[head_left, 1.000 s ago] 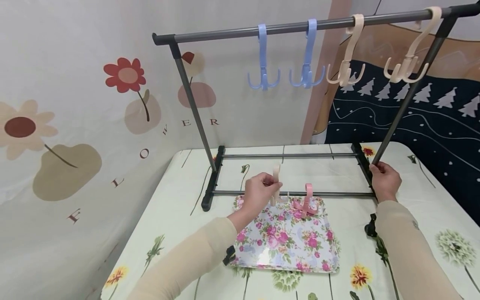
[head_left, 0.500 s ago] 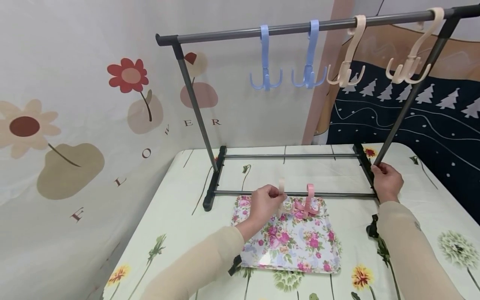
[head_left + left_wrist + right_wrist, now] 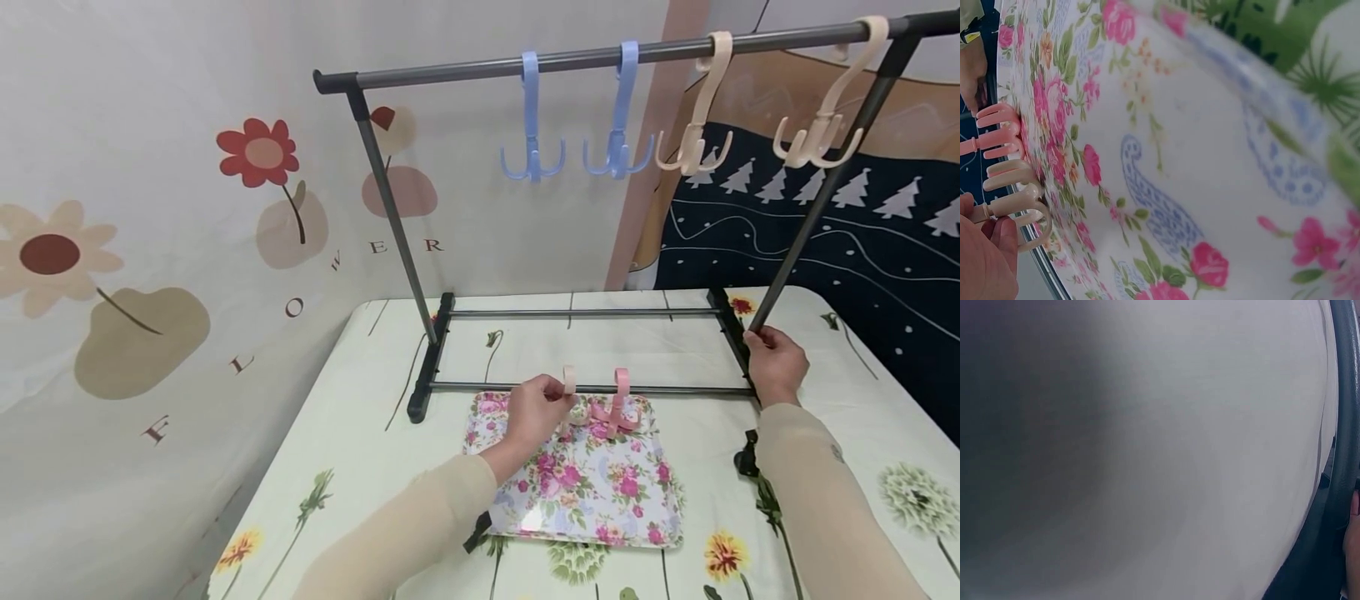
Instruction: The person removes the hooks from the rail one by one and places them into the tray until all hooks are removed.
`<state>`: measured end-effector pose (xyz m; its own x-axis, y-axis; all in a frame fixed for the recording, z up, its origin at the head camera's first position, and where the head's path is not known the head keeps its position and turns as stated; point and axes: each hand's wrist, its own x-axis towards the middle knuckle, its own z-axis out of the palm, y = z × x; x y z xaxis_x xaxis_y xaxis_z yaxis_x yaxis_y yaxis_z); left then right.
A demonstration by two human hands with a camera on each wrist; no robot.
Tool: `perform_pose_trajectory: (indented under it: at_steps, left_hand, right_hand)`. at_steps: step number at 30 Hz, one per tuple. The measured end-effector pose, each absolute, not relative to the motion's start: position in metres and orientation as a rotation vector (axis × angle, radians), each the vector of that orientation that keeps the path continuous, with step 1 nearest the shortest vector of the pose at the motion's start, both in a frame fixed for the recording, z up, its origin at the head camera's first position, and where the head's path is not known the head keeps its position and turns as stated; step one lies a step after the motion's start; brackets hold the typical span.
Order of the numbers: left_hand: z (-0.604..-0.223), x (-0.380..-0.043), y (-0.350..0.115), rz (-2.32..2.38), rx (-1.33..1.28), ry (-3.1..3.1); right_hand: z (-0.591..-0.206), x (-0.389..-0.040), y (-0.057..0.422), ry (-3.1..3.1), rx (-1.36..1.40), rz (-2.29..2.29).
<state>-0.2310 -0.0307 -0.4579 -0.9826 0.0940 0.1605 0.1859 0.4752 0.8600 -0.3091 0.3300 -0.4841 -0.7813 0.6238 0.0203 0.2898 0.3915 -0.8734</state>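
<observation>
My left hand [image 3: 536, 410] pinches a beige multi-prong hook [image 3: 569, 380] over the back edge of a floral tray [image 3: 555, 492]. In the left wrist view the beige hook's prongs [image 3: 1015, 203] stand close to the tray's printed face; whether they touch it I cannot tell. A pink hook of the same kind [image 3: 619, 402] is right beside it, at the tray's back edge. My right hand [image 3: 777, 365] grips the lower end of the right post of a dark metal rack [image 3: 806, 217]. The right wrist view shows mostly blurred white cloth, with part of the hand [image 3: 1352, 550] at the edge.
Two blue hooks [image 3: 532, 125] and two beige hooks [image 3: 697, 117] hang from the rack's top bar [image 3: 457, 73]. Its base bars [image 3: 480, 387] cross the table behind the tray. Flower-printed cloth [image 3: 360, 500] covers the table, and a printed curtain [image 3: 187, 100] closes off the back and left.
My left hand has moved right and down with the beige hook, bringing it next to the pink one. The right hand has stayed on the post. The view has shifted slightly.
</observation>
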Motion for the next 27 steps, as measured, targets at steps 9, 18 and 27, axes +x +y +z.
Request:
perform_pose_trajectory:
  at_steps: [9,18,27]
  left_hand:
    - [-0.454,-0.226,-0.029,-1.548,-0.299,-2.641]
    - [-0.450,-0.222,-0.041,-1.485,-0.324,-2.683]
    - [-0.430,-0.230,-0.059,-1.479,-0.260,-2.595]
  right_hand:
    - [-0.485,-0.309,0.329,-2.310,-0.766,1.295]
    - [-0.484,-0.310,0.331,-2.317,-0.771,1.296]
    - [-0.486,-0.310,0.331,-2.317,-0.761,1.300]
